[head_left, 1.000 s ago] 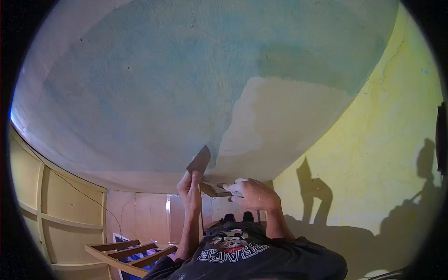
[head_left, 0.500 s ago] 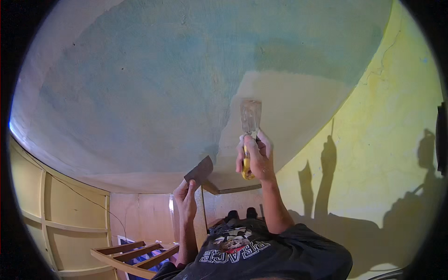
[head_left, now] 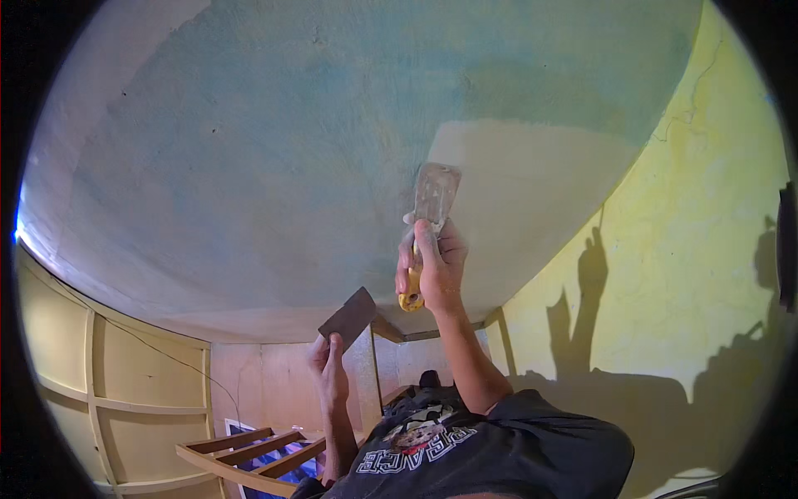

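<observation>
My right hand (head_left: 434, 264) grips a putty knife (head_left: 436, 191) by its yellow handle. The smeared metal blade points up and lies over the edge between a pale, filler-like patch (head_left: 532, 179) and a blue-green painted surface (head_left: 291, 141). I cannot tell whether the blade touches that surface. Lower and to the left, my left hand (head_left: 331, 370) pinches a dark, flat rectangular scraper blade (head_left: 349, 318) near its lower corner, thumb on its face. This blade is tilted and apart from the putty knife.
A yellow wall (head_left: 665, 249) with a crack rises on the right, carrying shadows of my arms and tools. At the lower left are a slatted wooden frame (head_left: 253, 459) and cream panelling (head_left: 150, 366) with a hanging thin cable. A wooden beam (head_left: 386, 330) stands behind my arms.
My right hand and the putty knife have moved left and slightly up, the blade now tilting to the right. My left hand with the scraper blade has shifted slightly down.
</observation>
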Motion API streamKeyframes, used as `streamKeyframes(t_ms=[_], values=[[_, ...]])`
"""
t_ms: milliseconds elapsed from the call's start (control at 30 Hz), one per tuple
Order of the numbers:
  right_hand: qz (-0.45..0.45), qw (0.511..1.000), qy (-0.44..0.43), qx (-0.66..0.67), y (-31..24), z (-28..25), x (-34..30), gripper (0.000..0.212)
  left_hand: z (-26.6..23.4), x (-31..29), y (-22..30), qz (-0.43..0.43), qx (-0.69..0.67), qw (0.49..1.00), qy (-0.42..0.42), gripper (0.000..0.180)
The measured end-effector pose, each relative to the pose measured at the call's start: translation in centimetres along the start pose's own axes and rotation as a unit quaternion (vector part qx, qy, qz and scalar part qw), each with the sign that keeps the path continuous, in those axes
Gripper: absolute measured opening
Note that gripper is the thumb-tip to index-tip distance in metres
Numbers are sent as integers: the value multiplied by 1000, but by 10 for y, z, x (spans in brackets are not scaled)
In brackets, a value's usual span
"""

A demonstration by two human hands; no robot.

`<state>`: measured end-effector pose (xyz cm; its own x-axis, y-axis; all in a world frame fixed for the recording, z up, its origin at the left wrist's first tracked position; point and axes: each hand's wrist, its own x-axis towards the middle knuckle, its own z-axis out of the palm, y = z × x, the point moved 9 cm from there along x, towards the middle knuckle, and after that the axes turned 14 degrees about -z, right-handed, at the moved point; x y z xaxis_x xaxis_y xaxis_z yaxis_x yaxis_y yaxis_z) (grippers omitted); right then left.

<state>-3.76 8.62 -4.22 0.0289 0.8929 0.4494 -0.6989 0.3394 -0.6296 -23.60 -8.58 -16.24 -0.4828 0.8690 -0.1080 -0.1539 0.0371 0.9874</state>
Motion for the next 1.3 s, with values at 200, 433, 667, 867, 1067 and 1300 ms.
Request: streamKeyframes(t_ms=[200,433,667,867,1067,1300], values=[[11,999,41,-3,-11,4,2,30,2,-3,8,8,-11,999,34,26],[22,1000,16,-3,-9,12,0,27,-1,1,6,11,2,1000,23,29],[32,999,40,7,-12,15,6,28,-2,-2,10,4,17,999,39,23],[36,999,29,11,-5,10,0,28,-6,-1,3,15,-10,998,59,21],[33,999,30,-1,2,11,0,31,-8,0,3,19,-27,995,90,20],[44,998,34,18,-3,17,1,28,-1,2,8,12,-2,999,39,28]])
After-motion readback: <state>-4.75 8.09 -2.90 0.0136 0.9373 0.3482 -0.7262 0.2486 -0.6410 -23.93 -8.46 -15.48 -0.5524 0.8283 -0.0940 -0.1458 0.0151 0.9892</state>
